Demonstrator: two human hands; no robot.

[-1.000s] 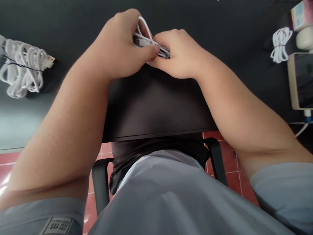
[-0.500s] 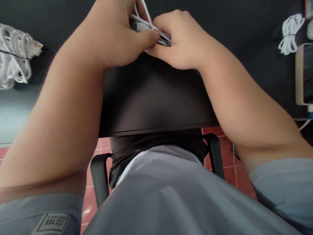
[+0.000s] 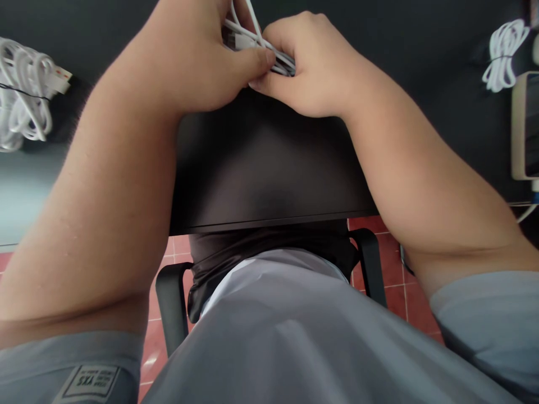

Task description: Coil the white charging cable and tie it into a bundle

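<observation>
Between my two hands, at the top middle of the head view, is a white cable (image 3: 255, 37) gathered in loops, a white plug end showing among the strands. My left hand (image 3: 210, 62) grips it from the left, thumb laid over the strands. From the right, my right hand (image 3: 309, 70) pinches the same loops, its thumb tip just below my left thumb. The far part of the cable leaves the top of the picture, and most of my left fingers are hidden.
Coiled white cables (image 3: 25, 92) bound with a black tie lie at the left. Another tied white cable (image 3: 504, 56) lies at the right, above a pale-framed device (image 3: 520, 126) with a dark screen. The black table's (image 3: 269, 168) near edge is close to my body, between chair armrests (image 3: 170, 303).
Both hands keep their grip on the cable, almost unmoved. The view has shifted very slightly, so the cables at both sides sit a little higher.
</observation>
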